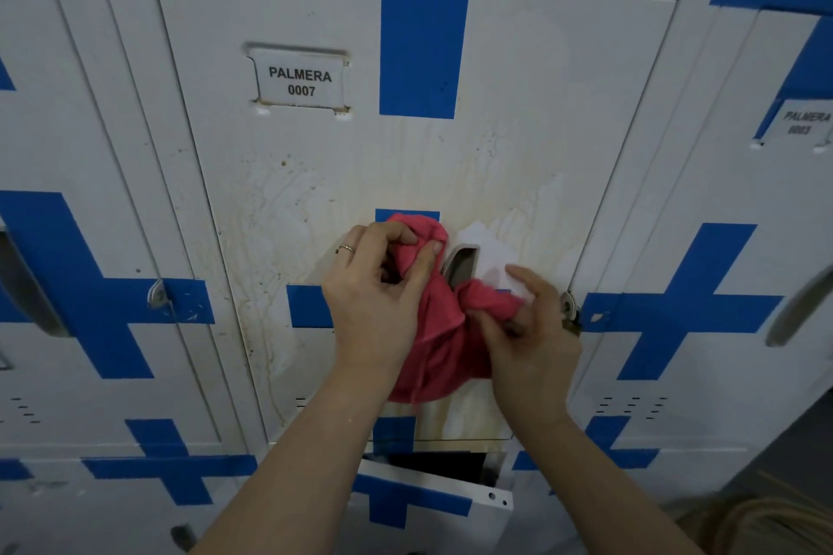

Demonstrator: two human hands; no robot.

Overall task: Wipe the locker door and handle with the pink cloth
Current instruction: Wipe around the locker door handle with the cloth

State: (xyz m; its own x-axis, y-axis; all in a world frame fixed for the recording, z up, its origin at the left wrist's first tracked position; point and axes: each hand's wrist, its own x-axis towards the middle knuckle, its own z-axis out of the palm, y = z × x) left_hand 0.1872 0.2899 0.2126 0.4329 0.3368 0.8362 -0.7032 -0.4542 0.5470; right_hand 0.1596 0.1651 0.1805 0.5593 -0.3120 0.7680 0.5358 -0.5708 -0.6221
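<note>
The white locker door (518,113) with blue cross markings fills the middle of the head view; yellowish drip stains run down it. Its label (300,82) reads PALMERA 0007. The grey recessed handle (462,267) sits between my two hands. My left hand (376,297), with a ring on one finger, pinches the upper part of the pink cloth (439,347) just left of the handle. My right hand (529,329) pinches another fold of the cloth below and right of the handle. The rest of the cloth hangs down between my wrists against the door.
Neighbouring lockers (90,194) stand on both sides, the right one (721,216) labelled too. A metal latch (569,306) sits at the door's right edge. Below, a lower locker door (432,496) hangs ajar over a dark gap.
</note>
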